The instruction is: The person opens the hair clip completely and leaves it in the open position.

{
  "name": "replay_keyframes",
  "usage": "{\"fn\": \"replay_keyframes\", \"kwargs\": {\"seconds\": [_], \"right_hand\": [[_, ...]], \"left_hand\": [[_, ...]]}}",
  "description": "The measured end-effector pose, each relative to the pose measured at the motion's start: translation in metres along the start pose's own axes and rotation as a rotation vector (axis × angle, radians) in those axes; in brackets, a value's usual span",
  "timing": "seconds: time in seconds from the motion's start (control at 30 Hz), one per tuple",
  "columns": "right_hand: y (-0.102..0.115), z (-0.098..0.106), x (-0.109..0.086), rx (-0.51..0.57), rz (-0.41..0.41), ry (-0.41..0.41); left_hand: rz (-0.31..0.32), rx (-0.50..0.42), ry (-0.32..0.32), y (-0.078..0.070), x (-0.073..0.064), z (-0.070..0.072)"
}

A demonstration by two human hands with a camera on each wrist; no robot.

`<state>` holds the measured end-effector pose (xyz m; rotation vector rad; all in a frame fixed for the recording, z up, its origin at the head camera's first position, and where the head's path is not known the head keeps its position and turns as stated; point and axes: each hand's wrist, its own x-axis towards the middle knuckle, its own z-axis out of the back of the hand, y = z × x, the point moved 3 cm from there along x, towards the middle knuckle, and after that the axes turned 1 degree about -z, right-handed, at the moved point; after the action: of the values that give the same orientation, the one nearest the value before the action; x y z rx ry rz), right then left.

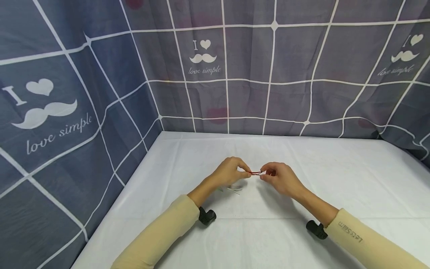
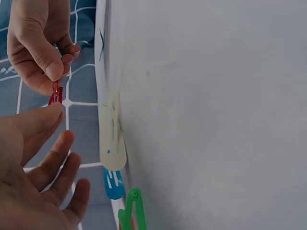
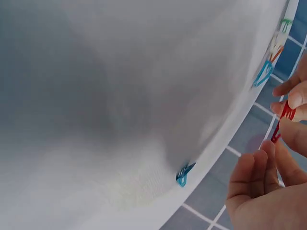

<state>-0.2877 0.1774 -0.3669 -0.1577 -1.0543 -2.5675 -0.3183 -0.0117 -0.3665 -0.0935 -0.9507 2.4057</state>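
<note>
A small red hair clip point(image 1: 256, 173) is held up above the white table, between both hands. My left hand point(image 1: 231, 171) pinches one end of it with thumb and forefinger; in the left wrist view its other fingers are spread loosely. At the opposite end, thumb and fingertips of my right hand point(image 1: 281, 180) grip the clip. Slots show in the red clip point(image 3: 288, 111) in the right wrist view, and its narrow part stands off at an angle. Fingertips hide both ends.
On the table, beneath the left hand, lie more hair clips: a cream one point(image 2: 112, 153), a blue one point(image 2: 114, 184) and a green one point(image 2: 138, 211). Another blue clip point(image 3: 183, 174) lies apart from these. A grey checked curtain point(image 1: 248, 101) borders the white table point(image 1: 336, 168).
</note>
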Motion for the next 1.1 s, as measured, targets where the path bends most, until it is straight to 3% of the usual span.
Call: {"fn": "replay_keyframes", "kwargs": {"seconds": [0.17, 0.43, 0.67, 1.1], "right_hand": [[-0.006, -0.002, 0.013, -0.031, 0.016, 0.084], [-0.015, -0.005, 0.019, -0.040, -0.017, 0.154], [-0.019, -0.008, 0.020, -0.064, -0.008, 0.164], [-0.020, -0.014, 0.018, -0.167, 0.027, 0.144]], "left_hand": [[0.066, 0.024, 0.028, 0.007, 0.009, -0.005], [0.046, 0.081, 0.089, 0.011, 0.017, -0.010], [0.025, 0.186, 0.127, 0.011, 0.022, -0.016], [0.061, 0.226, 0.125, 0.008, 0.023, -0.017]]}}
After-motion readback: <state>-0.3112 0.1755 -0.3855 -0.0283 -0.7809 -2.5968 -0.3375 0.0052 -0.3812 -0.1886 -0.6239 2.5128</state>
